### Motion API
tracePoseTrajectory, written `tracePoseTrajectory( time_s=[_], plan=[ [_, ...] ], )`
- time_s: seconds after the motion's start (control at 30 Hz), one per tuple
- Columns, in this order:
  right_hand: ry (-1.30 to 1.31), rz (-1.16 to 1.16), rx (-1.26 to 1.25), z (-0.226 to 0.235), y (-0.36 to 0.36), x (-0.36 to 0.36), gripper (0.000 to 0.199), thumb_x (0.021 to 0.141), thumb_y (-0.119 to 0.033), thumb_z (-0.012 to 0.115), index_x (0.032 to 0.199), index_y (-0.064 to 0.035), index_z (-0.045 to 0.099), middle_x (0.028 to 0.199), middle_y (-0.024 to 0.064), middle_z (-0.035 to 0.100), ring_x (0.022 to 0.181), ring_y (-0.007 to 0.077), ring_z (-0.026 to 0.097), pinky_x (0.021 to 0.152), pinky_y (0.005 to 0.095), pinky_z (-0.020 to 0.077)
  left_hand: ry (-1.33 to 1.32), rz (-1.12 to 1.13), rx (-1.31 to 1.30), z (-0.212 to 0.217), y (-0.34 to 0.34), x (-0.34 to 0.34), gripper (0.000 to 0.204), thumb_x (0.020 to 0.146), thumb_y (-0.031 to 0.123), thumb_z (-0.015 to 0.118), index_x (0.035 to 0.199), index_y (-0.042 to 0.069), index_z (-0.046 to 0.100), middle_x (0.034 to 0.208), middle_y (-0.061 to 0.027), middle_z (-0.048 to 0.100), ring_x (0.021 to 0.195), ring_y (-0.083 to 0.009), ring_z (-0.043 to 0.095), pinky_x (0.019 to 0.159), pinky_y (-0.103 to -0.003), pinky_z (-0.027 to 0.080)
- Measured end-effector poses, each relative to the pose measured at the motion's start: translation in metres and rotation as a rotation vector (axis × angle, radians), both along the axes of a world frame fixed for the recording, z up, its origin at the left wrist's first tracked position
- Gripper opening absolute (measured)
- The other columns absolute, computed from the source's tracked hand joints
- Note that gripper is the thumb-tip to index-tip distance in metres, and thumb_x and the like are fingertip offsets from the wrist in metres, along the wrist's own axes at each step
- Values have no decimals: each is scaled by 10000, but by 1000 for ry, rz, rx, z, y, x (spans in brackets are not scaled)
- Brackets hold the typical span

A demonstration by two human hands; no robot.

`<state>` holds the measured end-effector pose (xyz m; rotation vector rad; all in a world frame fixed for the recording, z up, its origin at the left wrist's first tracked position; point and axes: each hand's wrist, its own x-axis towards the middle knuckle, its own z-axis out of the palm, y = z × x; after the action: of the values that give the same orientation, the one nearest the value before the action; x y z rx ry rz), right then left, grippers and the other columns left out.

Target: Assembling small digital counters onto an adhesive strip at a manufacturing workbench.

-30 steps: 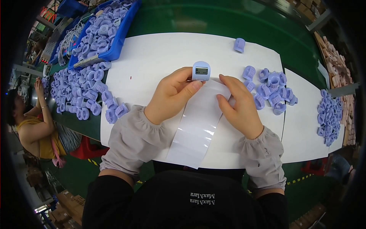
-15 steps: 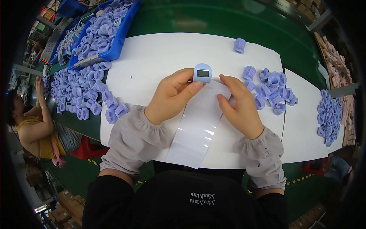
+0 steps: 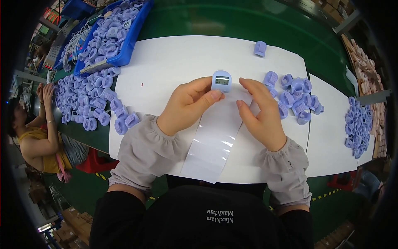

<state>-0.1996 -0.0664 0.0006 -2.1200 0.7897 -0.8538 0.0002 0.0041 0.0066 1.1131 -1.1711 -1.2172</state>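
Observation:
Between thumb and fingers, my left hand (image 3: 186,104) grips a small lavender device with a little grey display (image 3: 221,82), its screen facing up toward me. My right hand (image 3: 263,114) is just to the right of it, thumb and fingers apart and nothing in them. Under both hands a glossy whitish strip of film or labels (image 3: 210,153) slants across the white sheet (image 3: 166,54). Loose lavender devices of the same look form a cluster (image 3: 297,97) to the right of my right hand, and a single one (image 3: 260,49) lies farther off.
A blue bin (image 3: 132,43) heaped with lavender pieces stands at the far left, a large pile (image 3: 89,95) before it. Another pile (image 3: 357,128) lies at the right, near stacked pinkish pieces (image 3: 371,79). A co-worker (image 3: 39,145) sits at the left by a red stool (image 3: 93,162).
The device in my left hand has tipped a little and shifted slightly down, with glare now across its display. My right hand has barely moved. The co-worker's hands have shifted.

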Motion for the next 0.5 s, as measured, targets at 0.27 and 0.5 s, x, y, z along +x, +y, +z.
tracePoseTrajectory(
  time_s=[0.27, 0.5],
  plan=[
    [-239, 160, 307, 7, 6, -1, 451, 846, -16, 622, 1283, 38, 528, 1232, 111, 592, 1148, 188, 537, 1018, 334, 393, 103, -181, 3, -5, 3, -15, 351, 966, 93, 538, 1292, -35, 514, 1137, -65, 618, 1017, -111, 578, 903, -252, 469],
    [-258, 152, 296, 6, 8, 0, 448, 822, 21, 631, 1259, 43, 537, 1207, 110, 602, 1144, 192, 542, 1027, 338, 385, 20, -175, -2, -8, 4, -14, 315, 961, 84, 538, 1259, -19, 551, 1080, -48, 632, 964, -95, 574, 854, -241, 467]
  ],
)
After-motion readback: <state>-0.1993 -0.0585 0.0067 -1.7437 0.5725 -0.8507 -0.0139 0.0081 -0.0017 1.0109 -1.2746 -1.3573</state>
